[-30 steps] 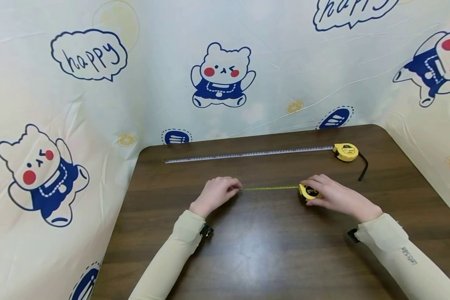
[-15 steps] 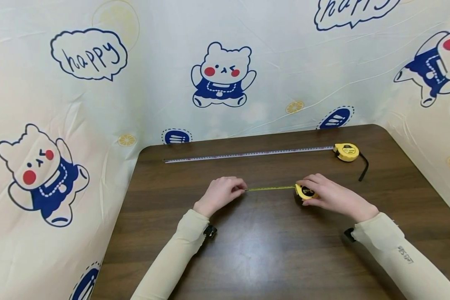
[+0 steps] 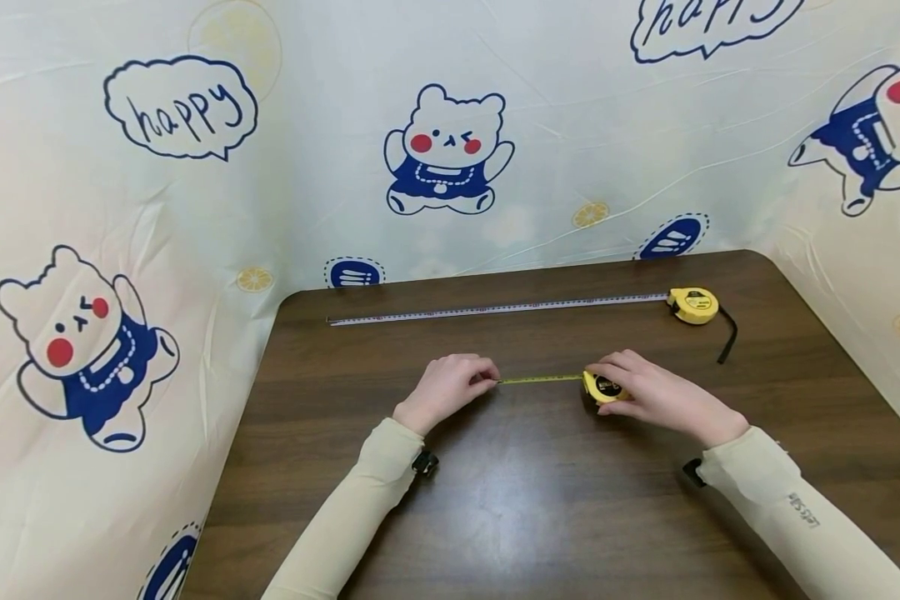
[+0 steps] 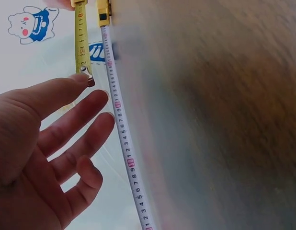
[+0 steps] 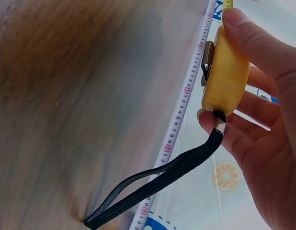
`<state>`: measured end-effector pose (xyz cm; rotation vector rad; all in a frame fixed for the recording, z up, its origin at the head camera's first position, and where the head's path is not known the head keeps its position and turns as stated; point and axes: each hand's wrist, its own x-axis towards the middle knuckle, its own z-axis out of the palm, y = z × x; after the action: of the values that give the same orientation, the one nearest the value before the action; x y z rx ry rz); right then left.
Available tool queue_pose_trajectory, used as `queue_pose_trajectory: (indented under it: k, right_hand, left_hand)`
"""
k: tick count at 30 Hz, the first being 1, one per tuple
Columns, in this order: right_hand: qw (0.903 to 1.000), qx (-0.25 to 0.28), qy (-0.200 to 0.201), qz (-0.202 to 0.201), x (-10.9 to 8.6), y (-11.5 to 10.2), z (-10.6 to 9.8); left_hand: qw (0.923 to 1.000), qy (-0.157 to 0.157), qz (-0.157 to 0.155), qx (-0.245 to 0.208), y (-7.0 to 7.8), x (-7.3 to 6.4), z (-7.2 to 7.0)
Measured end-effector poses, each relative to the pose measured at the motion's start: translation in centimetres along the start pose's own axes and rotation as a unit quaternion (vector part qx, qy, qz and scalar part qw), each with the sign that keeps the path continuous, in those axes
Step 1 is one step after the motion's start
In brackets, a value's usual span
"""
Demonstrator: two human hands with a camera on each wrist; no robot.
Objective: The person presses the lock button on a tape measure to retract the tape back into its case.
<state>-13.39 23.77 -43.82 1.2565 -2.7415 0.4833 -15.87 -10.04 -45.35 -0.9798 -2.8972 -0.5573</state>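
Observation:
A small yellow tape measure (image 3: 604, 387) is in my right hand (image 3: 663, 398), gripped between thumb and fingers around its case (image 5: 228, 72). Its black wrist strap (image 5: 186, 160) hangs in a loop from the back end. From the case a short length of yellow blade (image 3: 540, 380) runs left to my left hand (image 3: 450, 390). There the thumb and forefinger pinch the blade's metal hook (image 4: 87, 74), while the other fingers are loosely spread. The blade stretches straight between the two hands, low over the wooden table (image 3: 510, 483).
Behind the hands a second yellow tape measure (image 3: 694, 306) lies on the table, its white blade (image 3: 498, 310) drawn out far to the left. A black strap (image 3: 729, 340) trails from it. Patterned cloth (image 3: 450, 50) walls the back and sides.
Both hands have moved toward each other, the right hand leftward with the tape measure and the left hand rightward. The yellow blade showing between them is shorter. The tape measure behind has stayed put.

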Motion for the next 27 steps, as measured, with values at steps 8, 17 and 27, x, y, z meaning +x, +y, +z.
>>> queue_pose_trajectory:
  k: [8,17,27]
  right_hand:
    - [1.0,-0.002,0.001,-0.004,0.2,-0.2,0.2]
    - [1.0,0.003,-0.007,-0.006,0.4,-0.7,0.4]
    - [0.9999,0.005,0.002,-0.014,0.6,-1.1,0.8]
  left_hand:
    - [1.0,0.0,0.007,-0.004,0.5,0.3,0.1]
    - [0.9998,-0.011,0.012,-0.01,1.2,0.5,0.3]
    - [0.9996,-0.015,0.021,-0.007,1.9,0.8,0.6]
